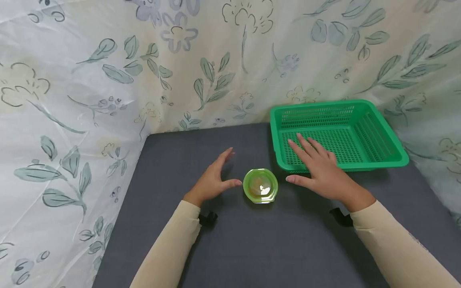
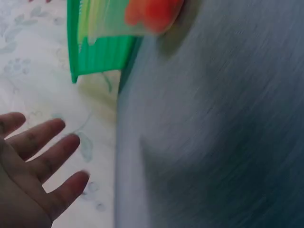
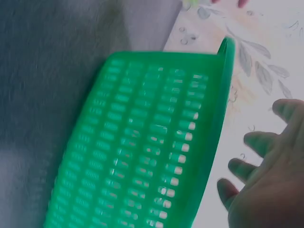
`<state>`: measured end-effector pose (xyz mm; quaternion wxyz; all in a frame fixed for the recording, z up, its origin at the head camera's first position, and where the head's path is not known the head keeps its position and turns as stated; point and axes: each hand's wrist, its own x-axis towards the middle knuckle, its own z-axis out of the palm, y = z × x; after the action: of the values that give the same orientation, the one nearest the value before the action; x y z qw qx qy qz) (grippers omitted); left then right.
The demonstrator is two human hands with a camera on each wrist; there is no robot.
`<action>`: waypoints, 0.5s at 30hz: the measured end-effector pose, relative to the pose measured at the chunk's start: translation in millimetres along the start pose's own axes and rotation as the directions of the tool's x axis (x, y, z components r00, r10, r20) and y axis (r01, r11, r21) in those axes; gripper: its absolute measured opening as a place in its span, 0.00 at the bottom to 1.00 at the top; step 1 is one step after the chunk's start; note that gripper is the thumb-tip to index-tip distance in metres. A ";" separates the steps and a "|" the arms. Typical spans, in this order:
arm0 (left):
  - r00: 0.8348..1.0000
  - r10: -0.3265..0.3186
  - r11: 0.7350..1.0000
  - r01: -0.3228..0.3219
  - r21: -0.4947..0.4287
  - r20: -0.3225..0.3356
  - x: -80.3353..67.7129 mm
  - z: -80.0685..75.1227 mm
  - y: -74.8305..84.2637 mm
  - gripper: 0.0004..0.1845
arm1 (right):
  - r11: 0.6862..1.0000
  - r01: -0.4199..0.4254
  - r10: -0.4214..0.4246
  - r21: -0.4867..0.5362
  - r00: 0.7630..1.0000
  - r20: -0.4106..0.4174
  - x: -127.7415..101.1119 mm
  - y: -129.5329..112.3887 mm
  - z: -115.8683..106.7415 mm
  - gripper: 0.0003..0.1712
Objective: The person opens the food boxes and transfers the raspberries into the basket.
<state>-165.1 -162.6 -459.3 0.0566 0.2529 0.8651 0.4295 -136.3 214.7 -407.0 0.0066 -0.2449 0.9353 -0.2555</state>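
A small round container (image 1: 260, 186) with a green-rimmed clear lid stands on the dark table between my two hands. In the left wrist view the container (image 2: 142, 16) shows see-through sides and something orange-red inside. My left hand (image 1: 212, 181), fingers spread, is just left of it, thumb tip close to the rim. On the other side my right hand (image 1: 322, 170) has its fingers extended over the near left part of a green plastic basket (image 1: 342, 166). Neither hand holds anything.
The grey-black tabletop (image 1: 230, 248) runs back to a flower-patterned cloth (image 1: 201, 52) hanging behind and along the left side. Perforated walls and a rolled rim mark the basket, which sits at the back right, near the cloth.
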 end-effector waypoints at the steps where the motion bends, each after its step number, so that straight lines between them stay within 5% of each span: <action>1: 1.000 0.007 0.999 -0.006 -0.043 0.008 -1.5 5.0 -2.4 0.64 | 0.999 0.031 -0.030 0.013 0.999 -0.017 -0.5 -1.0 3.0 0.60; 8: 0.997 -0.005 0.973 0.023 -0.230 0.078 -11.5 47.9 -13.1 0.66 | 0.963 0.263 -0.254 0.065 0.959 -0.124 -4.1 -13.8 31.5 0.58; 15: 0.997 -0.013 0.948 0.037 -0.316 0.077 -13.6 77.5 -18.1 0.71 | 0.929 0.348 -0.333 0.127 0.934 -0.128 -8.6 -26.5 56.5 0.51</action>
<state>-136.0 -122.9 -523.2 0.1340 0.2455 0.7854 0.5523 -108.9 172.0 -444.3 -0.0686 -0.3886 0.8562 -0.3336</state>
